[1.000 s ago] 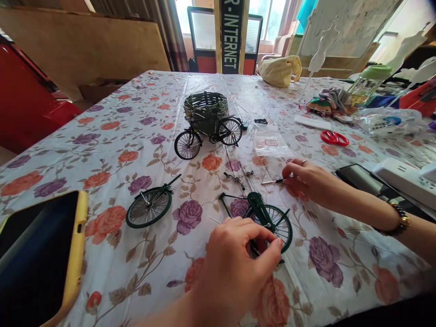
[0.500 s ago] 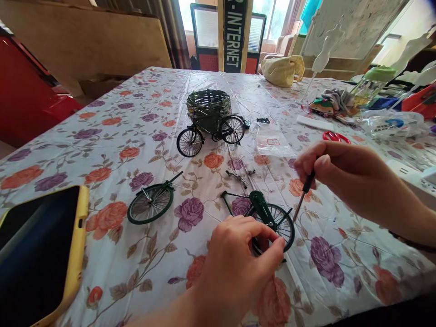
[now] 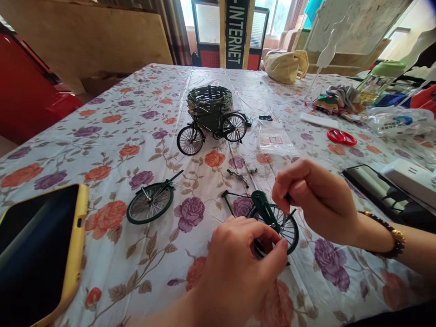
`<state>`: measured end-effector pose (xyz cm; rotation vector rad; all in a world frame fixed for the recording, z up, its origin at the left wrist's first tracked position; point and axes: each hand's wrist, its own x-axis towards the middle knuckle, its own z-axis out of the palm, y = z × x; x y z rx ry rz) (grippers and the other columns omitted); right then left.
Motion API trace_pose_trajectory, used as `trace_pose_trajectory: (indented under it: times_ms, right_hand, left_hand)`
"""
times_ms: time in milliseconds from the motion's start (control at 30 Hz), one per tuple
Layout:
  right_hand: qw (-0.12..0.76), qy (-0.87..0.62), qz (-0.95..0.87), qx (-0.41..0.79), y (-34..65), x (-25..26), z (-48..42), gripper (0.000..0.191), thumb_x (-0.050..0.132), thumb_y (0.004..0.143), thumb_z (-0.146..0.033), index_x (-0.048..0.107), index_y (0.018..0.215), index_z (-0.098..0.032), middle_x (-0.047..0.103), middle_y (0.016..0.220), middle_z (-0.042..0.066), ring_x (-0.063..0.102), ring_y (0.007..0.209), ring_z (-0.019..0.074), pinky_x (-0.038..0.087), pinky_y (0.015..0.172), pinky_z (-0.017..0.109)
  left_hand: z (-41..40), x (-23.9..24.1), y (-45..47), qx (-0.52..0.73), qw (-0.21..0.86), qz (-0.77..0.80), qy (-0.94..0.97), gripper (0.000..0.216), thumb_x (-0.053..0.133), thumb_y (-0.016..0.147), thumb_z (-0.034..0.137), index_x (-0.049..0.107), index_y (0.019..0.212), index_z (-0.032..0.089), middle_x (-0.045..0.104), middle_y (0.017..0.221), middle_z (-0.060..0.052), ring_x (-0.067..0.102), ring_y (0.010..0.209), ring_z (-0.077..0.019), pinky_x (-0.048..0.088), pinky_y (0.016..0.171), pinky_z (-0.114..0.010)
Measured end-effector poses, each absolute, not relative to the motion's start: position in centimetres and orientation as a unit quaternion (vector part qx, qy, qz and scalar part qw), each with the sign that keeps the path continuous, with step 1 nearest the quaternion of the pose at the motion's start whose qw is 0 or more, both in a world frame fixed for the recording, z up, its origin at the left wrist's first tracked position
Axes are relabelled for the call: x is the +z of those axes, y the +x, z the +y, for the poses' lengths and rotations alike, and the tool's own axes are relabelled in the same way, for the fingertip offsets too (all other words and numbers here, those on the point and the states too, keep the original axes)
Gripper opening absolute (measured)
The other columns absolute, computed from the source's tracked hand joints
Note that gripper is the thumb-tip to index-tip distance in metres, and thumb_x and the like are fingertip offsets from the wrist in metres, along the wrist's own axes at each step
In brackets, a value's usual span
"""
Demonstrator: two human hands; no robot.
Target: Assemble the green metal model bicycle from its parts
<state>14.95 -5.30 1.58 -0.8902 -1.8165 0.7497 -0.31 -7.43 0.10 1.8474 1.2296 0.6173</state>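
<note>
- The floral plastic table cover (image 3: 112, 218) spreads beneath both hands and far beyond them.
- Well left of the left hand lies a phone in a yellow case (image 3: 41, 254). Right of the right hand sit a second phone (image 3: 371, 188) and a white power strip (image 3: 413, 179).
- Straight ahead of the hands stands a complete model bicycle (image 3: 211, 125) with a woven basket, well clear of them.
- Between the hands lies the green bicycle frame (image 3: 264, 209), with its spoked wheel (image 3: 288, 236) attached. It looks light and stiff, but the thin spokes look fragile, so the thick green tube seems the safest place to grip.
- The left hand (image 3: 235, 272) is curled into a narrow grip around the frame and wheel, and partly hides them.
- The right hand (image 3: 316, 200) is closed narrowly on a small screwdriver (image 3: 284, 217), directly above the frame. Its handle is hidden by the fingers, and whether its tip touches the frame cannot be told.
- Left of the frame lies a loose green wheel (image 3: 150, 203), clear of both hands.
- Just ahead of the frame lies a small metal part (image 3: 238, 177), close to the working area.
- Beyond the right hand lie red scissors (image 3: 341, 137).
</note>
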Motion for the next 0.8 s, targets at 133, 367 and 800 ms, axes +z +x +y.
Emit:
trace_pose_trajectory:
  times_ms: [133, 367, 800]
  right_hand:
    - [0.471, -0.359, -0.746, 0.305, 14.93, 1.64, -5.35, 0.016, 0.035, 0.09, -0.027, 0.045, 0.079, -0.021, 0.046, 0.061, -0.004, 0.043, 0.051, 0.0067, 0.036, 0.049, 0.023]
    - [0.457, -0.357, -0.754, 0.307, 15.05, 1.56, -5.55, 0.015, 0.034, 0.09, -0.026, 0.044, 0.08, -0.021, 0.046, 0.061, -0.004, 0.044, 0.051, 0.0065, 0.036, 0.049, 0.022]
    - [0.476, -0.36, -0.747, 0.293, 14.88, 1.52, -5.49, 0.015, 0.035, 0.089, -0.028, 0.046, 0.08, -0.021, 0.048, 0.06, -0.003, 0.044, 0.051, 0.0074, 0.036, 0.048, 0.023]
  left_hand:
    - [-7.37, 0.16, -0.28, 0.246, 0.41, 0.49, 0.729, 0.012, 0.059, 0.069, 0.027, 0.064, 0.059, 0.022, 0.062, 0.061, 0.003, 0.053, 0.063, -0.0126, 0.037, 0.063, -0.025]
    - [-7.39, 0.02, -0.29, 0.249, 0.4, 0.49, 0.733, 0.011, 0.059, 0.069, 0.028, 0.063, 0.06, 0.023, 0.061, 0.061, 0.004, 0.052, 0.061, -0.0117, 0.036, 0.059, -0.024]
    - [-7.45, 0.03, -0.34, 0.251, 0.383, 0.48, 0.748, 0.011, 0.058, 0.07, 0.026, 0.063, 0.061, 0.022, 0.061, 0.06, 0.003, 0.05, 0.057, -0.0111, 0.037, 0.058, -0.024]
